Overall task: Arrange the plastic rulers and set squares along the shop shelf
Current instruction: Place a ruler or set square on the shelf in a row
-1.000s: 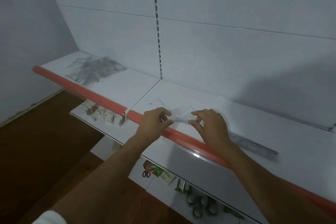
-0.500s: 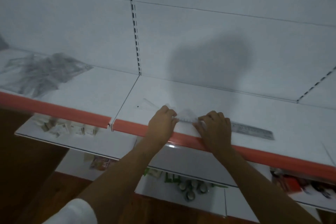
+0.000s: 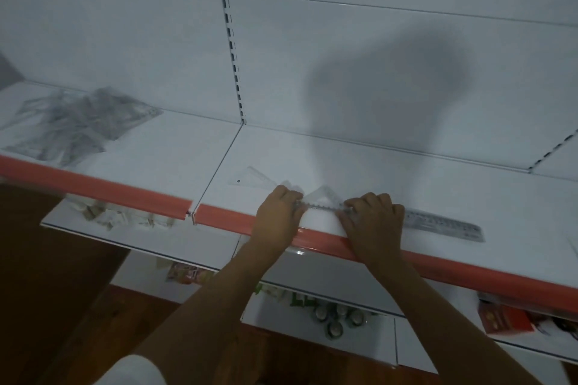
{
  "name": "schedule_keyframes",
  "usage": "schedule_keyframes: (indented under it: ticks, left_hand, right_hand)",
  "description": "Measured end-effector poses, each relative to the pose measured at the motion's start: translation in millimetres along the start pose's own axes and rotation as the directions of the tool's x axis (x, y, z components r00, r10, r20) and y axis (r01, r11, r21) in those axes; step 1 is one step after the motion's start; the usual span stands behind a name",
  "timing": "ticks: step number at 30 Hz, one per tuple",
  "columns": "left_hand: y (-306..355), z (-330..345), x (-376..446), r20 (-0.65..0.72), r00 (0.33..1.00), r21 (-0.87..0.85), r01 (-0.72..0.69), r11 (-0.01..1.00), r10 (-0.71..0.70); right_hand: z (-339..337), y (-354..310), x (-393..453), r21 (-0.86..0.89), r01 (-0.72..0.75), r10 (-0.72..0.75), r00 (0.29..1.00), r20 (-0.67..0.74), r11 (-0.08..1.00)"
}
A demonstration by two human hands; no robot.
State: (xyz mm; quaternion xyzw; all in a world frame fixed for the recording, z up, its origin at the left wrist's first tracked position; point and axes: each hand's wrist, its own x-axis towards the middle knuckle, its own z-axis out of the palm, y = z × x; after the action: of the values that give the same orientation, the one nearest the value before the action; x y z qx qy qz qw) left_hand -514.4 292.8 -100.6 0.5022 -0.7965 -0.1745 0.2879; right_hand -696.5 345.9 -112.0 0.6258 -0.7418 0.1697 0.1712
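While flat on shelf [image 3: 406,184], set square [image 3: 322,198] pinched between both hands' curled fingers [image 3: 289,197].

Both arms extend forward and upward from the lower edge of the view, forearms bare, converging slightly toward the hands. A white sleeve [image 3: 137,370] shows on the left upper arm. The left hand [image 3: 276,216] is knuckles-up with fingers curled downward, fingertips pinching one end of a clear set square [image 3: 322,201]. The right hand [image 3: 373,220] mirrors this posture, knuckles-up, fingers curled, gripping the opposite end. The hands sit near each other, level, wrists straight. Thumbs are hidden beneath the palms.
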Motion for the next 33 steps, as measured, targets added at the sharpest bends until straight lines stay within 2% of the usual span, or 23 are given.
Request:
schedule_keyframes:
  ticks: [7,10,12,14,16,18,25,33]
  left_hand:
    - [-2,5,1,-0.036,0.999,0.019,0.015,1.0,-0.014]
    - [-2,5,2,-0.03,0.999,0.032,0.017,0.999,-0.016]
    - [-3,5,2,-0.032,0.999,0.033,0.019,0.999,-0.018]
    - [-3,4,1,-0.036,0.999,0.029,0.027,0.999,-0.026]
    - [-3,4,1,-0.033,0.999,0.018,0.027,0.999,-0.027]
    - [-3,4,2,-0.029,0.999,0.01,0.022,1.0,-0.022]
    - [-3,3,2,-0.027,0.999,0.022,0.045,0.999,-0.044]
    - [-2,2,1,-0.033,0.997,0.03,0.077,0.997,-0.076]
  right_hand:
    - [-6,0,0,0.024,-0.017,0.016,0.999,0.05,1.0]
    - [-11,6,4,0.218,-0.094,0.093,0.996,0.014,0.971]
    - [-25,25,11,0.38,-0.151,0.144,0.989,0.047,0.913]
    - [-38,58,18,0.429,-0.143,0.064,0.979,0.194,0.892]
    - [-48,96,22,0.342,-0.099,-0.069,0.892,0.447,0.935]
    - [-52,121,22,0.222,-0.002,-0.13,0.804,0.58,0.975]
    - [-45,127,25,0.271,0.056,-0.19,0.847,0.497,0.961]
    - [-38,131,24,0.29,0.118,-0.246,0.855,0.457,0.95]
